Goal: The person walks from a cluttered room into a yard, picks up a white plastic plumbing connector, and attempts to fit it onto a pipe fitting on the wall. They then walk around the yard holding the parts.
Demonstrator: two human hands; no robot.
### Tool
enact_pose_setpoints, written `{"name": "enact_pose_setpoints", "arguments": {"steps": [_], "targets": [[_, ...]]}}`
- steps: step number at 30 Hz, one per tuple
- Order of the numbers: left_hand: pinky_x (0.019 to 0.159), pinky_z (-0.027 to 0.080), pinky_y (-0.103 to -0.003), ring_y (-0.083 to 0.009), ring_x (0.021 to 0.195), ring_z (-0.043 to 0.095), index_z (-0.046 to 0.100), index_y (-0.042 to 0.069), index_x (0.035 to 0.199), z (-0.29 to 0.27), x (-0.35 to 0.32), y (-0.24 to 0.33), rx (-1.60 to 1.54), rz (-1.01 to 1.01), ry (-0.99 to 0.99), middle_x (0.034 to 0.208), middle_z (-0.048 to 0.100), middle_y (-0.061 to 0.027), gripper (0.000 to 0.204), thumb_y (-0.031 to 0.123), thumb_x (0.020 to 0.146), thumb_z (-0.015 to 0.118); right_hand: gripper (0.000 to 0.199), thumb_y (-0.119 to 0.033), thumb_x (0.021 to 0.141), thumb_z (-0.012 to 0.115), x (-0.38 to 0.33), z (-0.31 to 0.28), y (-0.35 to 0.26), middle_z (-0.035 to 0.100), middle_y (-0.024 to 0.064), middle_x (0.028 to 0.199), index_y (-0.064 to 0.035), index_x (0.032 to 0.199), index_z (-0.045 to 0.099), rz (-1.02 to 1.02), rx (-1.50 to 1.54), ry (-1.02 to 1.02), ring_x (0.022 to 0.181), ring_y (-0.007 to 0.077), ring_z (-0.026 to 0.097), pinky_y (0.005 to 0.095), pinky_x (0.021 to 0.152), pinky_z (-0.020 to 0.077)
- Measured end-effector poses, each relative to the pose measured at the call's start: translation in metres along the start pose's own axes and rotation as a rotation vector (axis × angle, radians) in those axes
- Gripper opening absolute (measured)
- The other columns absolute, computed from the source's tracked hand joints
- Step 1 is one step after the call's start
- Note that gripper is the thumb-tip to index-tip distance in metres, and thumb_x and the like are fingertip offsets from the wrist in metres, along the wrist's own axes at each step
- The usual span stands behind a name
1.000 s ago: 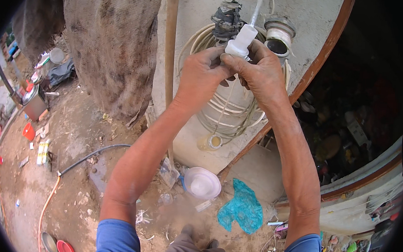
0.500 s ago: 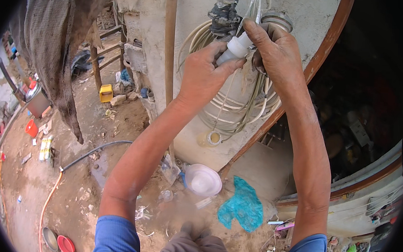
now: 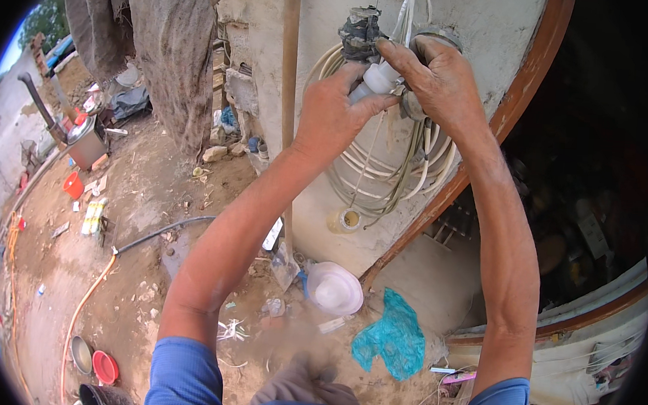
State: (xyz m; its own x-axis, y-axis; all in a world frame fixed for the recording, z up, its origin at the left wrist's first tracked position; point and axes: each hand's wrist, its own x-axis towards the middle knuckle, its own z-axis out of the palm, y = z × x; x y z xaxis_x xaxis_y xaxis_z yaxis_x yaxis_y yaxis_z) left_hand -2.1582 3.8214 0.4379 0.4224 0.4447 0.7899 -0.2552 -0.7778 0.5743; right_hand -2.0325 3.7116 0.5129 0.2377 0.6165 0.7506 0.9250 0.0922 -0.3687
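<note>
Both my arms are raised toward a pale wall. My left hand (image 3: 331,112) grips the lower part of a white plastic cylindrical fitting (image 3: 380,78) with a thick collar, held at a tilt. At its upper end, my right hand (image 3: 448,80) pinches with thumb and fingers; part of that end is hidden behind them. White strips or wires (image 3: 405,18) run upward from there. Just left of the fitting hangs a bundle wrapped in black tape (image 3: 360,35). Behind my hands, a coil of pale cable (image 3: 356,166) hangs on the wall, with a yellowish hollow roll (image 3: 344,220) below it.
A wooden pole (image 3: 289,74) stands upright left of my hands, near a hanging brown cloth (image 3: 171,59). The brown-edged doorway (image 3: 520,88) opens at right. On the dirt ground lie a pale basin (image 3: 333,288), a teal plastic bag (image 3: 392,336) and a hose (image 3: 155,235).
The view has shifted, with the surroundings sliding slightly right. My right thumb has moved a little left over the top of the white fitting. My left hand keeps its grip.
</note>
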Motion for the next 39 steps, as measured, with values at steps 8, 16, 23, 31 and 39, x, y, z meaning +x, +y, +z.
{"name": "enact_pose_setpoints", "arguments": {"steps": [8,16,23,31,39], "targets": [[0.070,0.049,-0.030,-0.0124,0.076,0.059,0.066,-0.002,0.112,-0.011,0.000,0.006,-0.026,-0.091,-0.117,0.085,0.069,-0.0066,0.043,0.030,0.085,0.076,0.054,-0.051,0.088,0.063,-0.001,0.003,0.005,0.058,0.0093,0.057,0.0010,0.075,0.068,0.037,0.016,-0.050,0.052,0.0175,0.055,0.0359,0.052,0.0447],[0.068,0.050,-0.043,-0.0363,0.077,0.065,0.059,-0.001,0.100,-0.005,0.012,-0.013,0.188,0.101,-0.073,0.078,0.066,-0.0187,0.043,0.033,0.081,0.077,0.054,-0.051,0.088,0.064,0.000,0.018,-0.005,0.054,0.0092,0.054,0.0010,0.073,0.067,0.065,0.006,-0.013,0.049,0.0159,0.053,0.0343,0.049,0.0428],[0.065,0.049,-0.043,-0.0356,0.070,0.065,0.060,-0.001,0.092,-0.010,0.024,-0.020,0.065,0.067,-0.137,0.074,0.065,-0.0180,0.043,0.035,0.079,0.079,0.050,-0.048,0.090,0.063,0.005,0.019,-0.003,0.056,0.0115,0.058,0.0002,0.078,0.068,0.006,-0.024,-0.027,0.051,0.0179,0.053,0.0364,0.051,0.0426],[0.065,0.050,-0.034,-0.0171,0.068,0.062,0.066,-0.002,0.102,-0.029,0.045,-0.018,-0.277,-0.180,-0.513,0.077,0.067,-0.0096,0.046,0.038,0.080,0.077,0.045,-0.045,0.092,0.065,0.014,0.011,0.007,0.057,0.0086,0.058,-0.0022,0.080,0.068,-0.112,-0.035,-0.080,0.050,0.0159,0.053,0.0342,0.048,0.0422],[0.070,0.051,-0.041,-0.0357,0.073,0.064,0.066,-0.001,0.107,-0.021,0.042,-0.023,0.008,0.058,-0.313,0.083,0.068,-0.0192,0.052,0.041,0.078,0.077,0.040,-0.040,0.090,0.068,0.016,0.005,-0.005,0.057,0.0084,0.056,-0.0012,0.079,0.068,0.045,-0.013,-0.145,0.049,0.0146,0.054,0.0332,0.048,0.0433]]}}
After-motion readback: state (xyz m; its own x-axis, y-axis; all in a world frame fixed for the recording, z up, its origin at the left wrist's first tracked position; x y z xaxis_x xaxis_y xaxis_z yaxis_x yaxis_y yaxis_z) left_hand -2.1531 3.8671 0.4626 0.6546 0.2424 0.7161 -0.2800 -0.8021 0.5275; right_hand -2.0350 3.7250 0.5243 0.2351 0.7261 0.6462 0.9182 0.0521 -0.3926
